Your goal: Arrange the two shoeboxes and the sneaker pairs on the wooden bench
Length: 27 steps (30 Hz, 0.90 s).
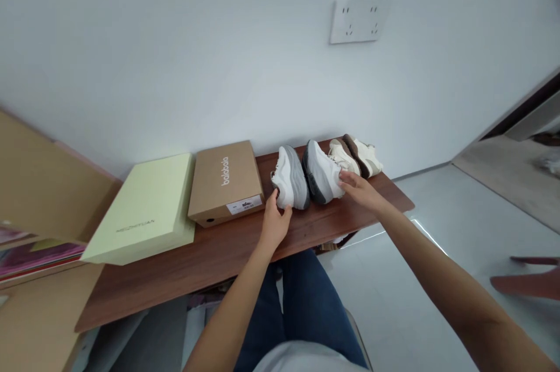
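Observation:
Two white-and-grey sneakers lie tipped on their sides on a brown wooden shelf top, soles facing each other. My left hand has thumb and fingers around the near end of the left sneaker. At the near right side of the right sneaker, my right hand has its fingers closed against the shoe; part of its grip is hidden. Just behind that hand, a pair of cream shoes with brown soles also rests on its side, touching or nearly touching the right sneaker.
Left of the sneakers lies a brown shoe box, then a pale yellow box. The wooden shelf top runs along a white wall with a socket plate. Cardboard stands at far left; reddish furniture legs are at right.

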Each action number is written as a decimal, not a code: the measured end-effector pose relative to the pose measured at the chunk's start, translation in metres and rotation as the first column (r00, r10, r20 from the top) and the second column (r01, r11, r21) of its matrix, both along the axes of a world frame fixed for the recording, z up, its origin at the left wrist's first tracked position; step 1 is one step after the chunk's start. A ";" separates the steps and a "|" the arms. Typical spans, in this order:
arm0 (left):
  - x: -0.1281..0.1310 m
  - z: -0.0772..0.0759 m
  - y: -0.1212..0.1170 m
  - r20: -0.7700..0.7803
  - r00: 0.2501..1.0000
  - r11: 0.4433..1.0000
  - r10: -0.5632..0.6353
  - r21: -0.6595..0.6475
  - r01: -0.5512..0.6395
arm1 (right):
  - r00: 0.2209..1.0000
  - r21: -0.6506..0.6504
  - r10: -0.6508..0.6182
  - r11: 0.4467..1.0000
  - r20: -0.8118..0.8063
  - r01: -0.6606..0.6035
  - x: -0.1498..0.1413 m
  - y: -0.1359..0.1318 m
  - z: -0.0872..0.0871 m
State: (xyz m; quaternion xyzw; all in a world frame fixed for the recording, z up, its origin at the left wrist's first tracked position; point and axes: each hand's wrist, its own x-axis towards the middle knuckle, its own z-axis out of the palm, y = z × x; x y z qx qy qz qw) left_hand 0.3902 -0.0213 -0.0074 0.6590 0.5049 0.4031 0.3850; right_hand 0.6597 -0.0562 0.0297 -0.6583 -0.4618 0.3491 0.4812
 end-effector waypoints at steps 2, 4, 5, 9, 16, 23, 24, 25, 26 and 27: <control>0.002 -0.005 0.005 0.011 1.000 0.998 0.013 -0.057 -0.012 | 1.000 -0.012 0.017 1.000 0.014 -0.017 0.003 0.002 -0.008; 0.005 -0.006 0.010 0.022 0.999 0.995 0.028 -0.095 -0.026 | 0.999 -0.028 0.029 0.999 0.032 -0.028 0.006 0.005 -0.013; 0.006 -0.006 0.012 0.030 0.999 0.994 0.032 -0.109 -0.029 | 0.998 -0.038 0.042 0.998 0.040 -0.040 0.006 0.007 -0.014; 0.006 -0.002 0.021 0.082 0.996 0.982 -0.030 -0.182 0.044 | 0.987 -0.070 0.159 0.985 0.001 -0.159 0.010 0.013 -0.017; 0.005 0.007 0.029 0.128 0.984 0.971 -0.128 -0.185 0.150 | 0.960 -0.091 0.204 0.970 -0.190 -0.225 0.008 0.018 -0.017; 0.001 0.038 0.032 0.043 0.991 0.987 -0.129 -0.093 0.132 | 0.970 -0.031 0.209 0.976 -0.128 -0.215 -0.003 0.029 0.003; -0.001 0.046 0.032 -0.026 0.992 0.991 -0.125 -0.055 0.124 | 0.974 -0.021 0.215 0.976 -0.065 -0.217 -0.003 0.031 0.009; -0.002 0.053 0.033 -0.098 0.988 0.993 -0.119 -0.013 0.118 | 0.976 -0.011 0.218 0.976 0.020 -0.218 -0.004 0.034 0.016; -0.002 0.061 0.033 -0.162 0.981 0.993 -0.109 0.030 0.116 | 0.968 -0.004 0.218 0.976 0.126 -0.219 -0.004 0.037 0.023; -0.001 0.068 0.034 -0.216 0.971 0.991 -0.100 0.068 0.117 | 0.946 -0.003 0.214 0.976 0.242 -0.220 -0.004 0.041 0.030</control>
